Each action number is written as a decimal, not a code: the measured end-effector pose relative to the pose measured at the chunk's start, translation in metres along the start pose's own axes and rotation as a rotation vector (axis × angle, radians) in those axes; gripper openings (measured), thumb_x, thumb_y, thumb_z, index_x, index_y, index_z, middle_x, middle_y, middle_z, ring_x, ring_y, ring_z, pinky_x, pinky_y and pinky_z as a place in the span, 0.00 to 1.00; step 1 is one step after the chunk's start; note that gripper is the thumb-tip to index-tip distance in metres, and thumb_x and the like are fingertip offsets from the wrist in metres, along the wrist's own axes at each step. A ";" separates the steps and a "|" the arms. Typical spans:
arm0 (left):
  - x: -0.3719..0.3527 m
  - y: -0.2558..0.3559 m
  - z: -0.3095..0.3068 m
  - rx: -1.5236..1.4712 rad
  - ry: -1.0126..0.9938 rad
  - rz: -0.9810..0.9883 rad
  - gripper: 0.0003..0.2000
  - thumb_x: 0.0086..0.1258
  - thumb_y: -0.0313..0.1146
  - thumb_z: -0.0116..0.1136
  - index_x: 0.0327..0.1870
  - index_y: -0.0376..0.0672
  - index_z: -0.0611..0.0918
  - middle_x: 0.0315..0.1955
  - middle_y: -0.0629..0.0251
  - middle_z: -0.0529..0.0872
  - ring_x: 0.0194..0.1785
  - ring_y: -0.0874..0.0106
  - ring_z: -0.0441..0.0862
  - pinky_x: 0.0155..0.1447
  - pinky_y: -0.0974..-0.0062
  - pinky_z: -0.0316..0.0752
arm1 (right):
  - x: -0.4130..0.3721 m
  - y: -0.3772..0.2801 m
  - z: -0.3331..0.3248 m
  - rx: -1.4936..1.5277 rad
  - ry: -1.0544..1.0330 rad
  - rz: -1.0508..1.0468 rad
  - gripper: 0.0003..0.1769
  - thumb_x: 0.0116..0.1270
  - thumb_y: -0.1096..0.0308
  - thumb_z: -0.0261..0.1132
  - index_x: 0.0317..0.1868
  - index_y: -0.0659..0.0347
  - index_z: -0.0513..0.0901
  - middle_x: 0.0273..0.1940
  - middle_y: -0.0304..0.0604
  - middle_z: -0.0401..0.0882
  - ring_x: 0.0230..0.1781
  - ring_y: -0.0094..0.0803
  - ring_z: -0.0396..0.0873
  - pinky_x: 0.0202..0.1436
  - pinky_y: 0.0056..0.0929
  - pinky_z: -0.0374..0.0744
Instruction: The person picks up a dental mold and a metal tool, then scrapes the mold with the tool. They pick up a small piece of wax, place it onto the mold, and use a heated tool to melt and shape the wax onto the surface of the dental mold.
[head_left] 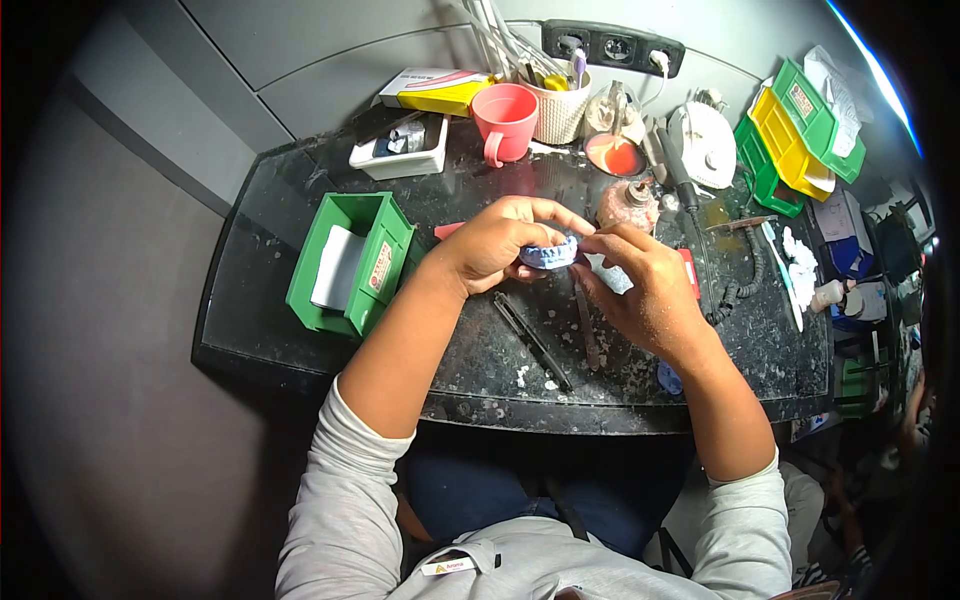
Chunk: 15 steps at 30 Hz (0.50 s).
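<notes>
A blue dental cast (pixel 549 254) with a row of teeth is up over the middle of the bench. My left hand (pixel 500 243) is closed around its left side, thumb and fingers on the rim. At the right end of the cast, my right hand (pixel 645 285) has its thumb and fingertips pinched against the edge; any smaller piece there is hidden. Under the right hand a pale blue lump (pixel 613 276) shows partly. Black tweezers (pixel 533 342) and a thin metal tool (pixel 587 325) lie on the bench below the hands.
A green bin (pixel 387 262) stands left. Behind are a white tray (pixel 430 160), pink mug (pixel 506 118), woven cup (pixel 560 112), and dish of red material (pixel 614 155). A round jar (pixel 630 205), corded handpiece (pixel 683 185) and toothbrush (pixel 783 275) lie right, with stacked bins (pixel 790 135) beyond.
</notes>
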<state>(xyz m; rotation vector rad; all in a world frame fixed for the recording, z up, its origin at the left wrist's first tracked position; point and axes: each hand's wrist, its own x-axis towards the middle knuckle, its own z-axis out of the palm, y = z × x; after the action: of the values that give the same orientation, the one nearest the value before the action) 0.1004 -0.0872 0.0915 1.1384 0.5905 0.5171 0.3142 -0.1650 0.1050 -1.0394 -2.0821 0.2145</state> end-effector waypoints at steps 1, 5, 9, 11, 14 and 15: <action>0.000 0.000 0.000 -0.001 0.004 -0.003 0.16 0.72 0.28 0.55 0.60 0.38 0.82 0.38 0.69 0.87 0.32 0.87 0.79 0.26 0.88 0.68 | 0.000 0.000 0.000 0.005 0.000 -0.001 0.12 0.60 0.73 0.76 0.43 0.64 0.86 0.37 0.46 0.84 0.35 0.46 0.86 0.38 0.40 0.83; 0.000 0.000 0.000 -0.003 -0.007 0.003 0.17 0.72 0.28 0.56 0.60 0.37 0.82 0.38 0.69 0.87 0.31 0.87 0.79 0.26 0.88 0.67 | 0.000 0.001 0.001 0.008 0.014 -0.006 0.11 0.60 0.73 0.76 0.42 0.64 0.86 0.36 0.46 0.84 0.35 0.46 0.86 0.38 0.40 0.83; 0.000 0.000 -0.001 0.002 0.001 -0.002 0.17 0.72 0.29 0.56 0.60 0.37 0.82 0.38 0.68 0.87 0.31 0.86 0.79 0.26 0.88 0.67 | 0.000 0.001 0.000 0.004 0.014 -0.012 0.11 0.60 0.73 0.76 0.42 0.64 0.86 0.37 0.47 0.84 0.35 0.46 0.86 0.38 0.40 0.83; 0.000 0.000 0.000 -0.004 -0.008 0.002 0.17 0.72 0.29 0.56 0.60 0.37 0.81 0.38 0.68 0.87 0.32 0.86 0.79 0.27 0.88 0.67 | 0.000 0.000 0.000 0.006 0.013 -0.012 0.11 0.60 0.73 0.76 0.42 0.64 0.86 0.37 0.47 0.85 0.35 0.46 0.86 0.38 0.40 0.83; 0.000 0.000 0.001 0.002 0.011 0.001 0.17 0.72 0.29 0.56 0.60 0.37 0.81 0.38 0.68 0.87 0.32 0.86 0.79 0.27 0.88 0.67 | 0.000 0.000 0.000 0.001 0.014 -0.008 0.12 0.59 0.73 0.76 0.42 0.64 0.85 0.37 0.47 0.85 0.35 0.46 0.86 0.38 0.39 0.83; 0.000 0.000 0.000 0.002 0.011 0.002 0.17 0.72 0.29 0.56 0.60 0.37 0.81 0.38 0.68 0.87 0.32 0.86 0.79 0.27 0.88 0.67 | 0.000 0.000 0.000 0.001 0.012 -0.009 0.12 0.59 0.73 0.76 0.42 0.64 0.85 0.37 0.47 0.85 0.35 0.46 0.86 0.38 0.39 0.83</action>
<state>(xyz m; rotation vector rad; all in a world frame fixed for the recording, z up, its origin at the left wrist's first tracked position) 0.1005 -0.0875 0.0919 1.1390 0.6000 0.5246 0.3142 -0.1649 0.1048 -1.0278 -2.0758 0.2038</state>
